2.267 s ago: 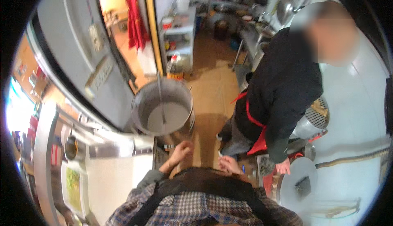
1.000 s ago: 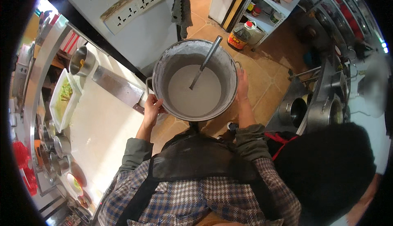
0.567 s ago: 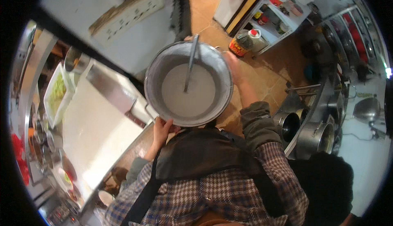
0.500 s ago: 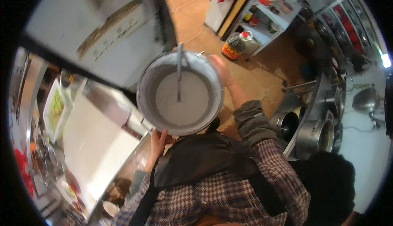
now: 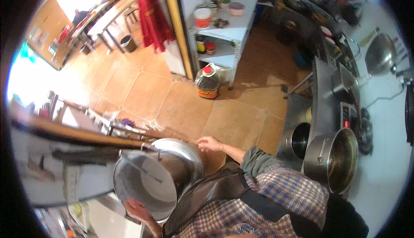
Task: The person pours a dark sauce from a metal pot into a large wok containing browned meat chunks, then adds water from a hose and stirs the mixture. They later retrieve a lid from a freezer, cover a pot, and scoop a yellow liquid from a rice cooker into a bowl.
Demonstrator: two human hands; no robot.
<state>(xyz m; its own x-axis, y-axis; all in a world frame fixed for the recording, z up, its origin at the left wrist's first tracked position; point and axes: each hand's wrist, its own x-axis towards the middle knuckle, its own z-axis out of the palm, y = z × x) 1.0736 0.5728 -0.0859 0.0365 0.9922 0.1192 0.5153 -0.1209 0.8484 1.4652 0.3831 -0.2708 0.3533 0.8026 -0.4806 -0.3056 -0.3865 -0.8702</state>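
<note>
A: Pot?
B: Pot (image 5: 176, 169) sits around 7 o'clock, close in. Drum (image 5: 195, 156) at its 2; can't tell if that takes the weight.
A: Grip?
B: Left hand (image 5: 139, 210) on the rim near pot's 7, likely steadying it; finger closure unclear. Right hand (image 5: 209, 144) apart from pot, toward its 2, fingers half-curled, nothing visible in it.
A: Rod (image 5: 141, 167)?
B: Leans at pot's 11, low end at the pale contents (image 5: 151, 190), presumably so the top's within reach.
A: Jug (image 5: 208, 82)?
B: Floor, 12 o'clock, by the shelf (image 5: 228, 31), probably tucked from underfoot.
</note>
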